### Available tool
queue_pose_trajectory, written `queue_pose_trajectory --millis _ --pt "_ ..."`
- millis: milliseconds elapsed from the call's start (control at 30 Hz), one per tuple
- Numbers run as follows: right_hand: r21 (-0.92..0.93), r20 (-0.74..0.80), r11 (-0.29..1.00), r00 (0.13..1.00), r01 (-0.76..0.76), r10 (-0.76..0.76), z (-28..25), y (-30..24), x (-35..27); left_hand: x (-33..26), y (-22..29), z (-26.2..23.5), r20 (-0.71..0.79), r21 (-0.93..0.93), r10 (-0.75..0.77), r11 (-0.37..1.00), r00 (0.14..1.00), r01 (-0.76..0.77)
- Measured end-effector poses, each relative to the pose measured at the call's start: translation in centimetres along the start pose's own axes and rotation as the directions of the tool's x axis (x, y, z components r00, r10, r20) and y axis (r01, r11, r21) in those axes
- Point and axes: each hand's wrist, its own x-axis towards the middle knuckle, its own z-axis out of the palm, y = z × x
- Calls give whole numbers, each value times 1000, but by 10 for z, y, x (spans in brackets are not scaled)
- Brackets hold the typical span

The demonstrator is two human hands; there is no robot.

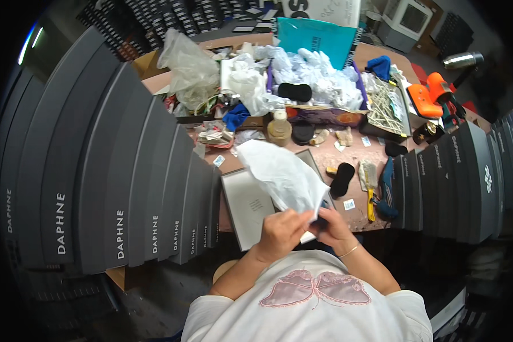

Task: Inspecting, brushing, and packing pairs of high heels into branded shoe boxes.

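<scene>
Nearest is the white shirt (316,316), just below the open box (244,196). Left of this box stand stacked grey boxes (114,171), probably kept aside to leave working room. Over the open box, the white paper (285,174) hangs loosely; the left hand (282,232) has its fingers closed on the lower corner, seemingly to control the thin sheet. The right hand (333,229) is curled beside this corner; I cannot tell its hold. Right of the box, a yellow-handled brush (371,200) lies, seemingly within easy reach.
</scene>
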Motion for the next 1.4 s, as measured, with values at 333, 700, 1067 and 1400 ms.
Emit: queue_pose_trajectory --millis 333,700,1067,1400 --pt "-776 369 346 825 527 -428 -31 31 32 -48 10 39 103 -218 157 967 982 -131" --pt "-768 578 -229 801 598 155 20 72 6 -142 -83 7 109 -878 -954 39 278 477" --pt "-900 360 265 933 346 4 -32 -10 -17 -34 -119 -8 373 -474 -791 286 485 832" --pt "-991 129 -75 875 106 -467 -146 42 103 -77 -201 188 501 -387 -797 143 338 911"
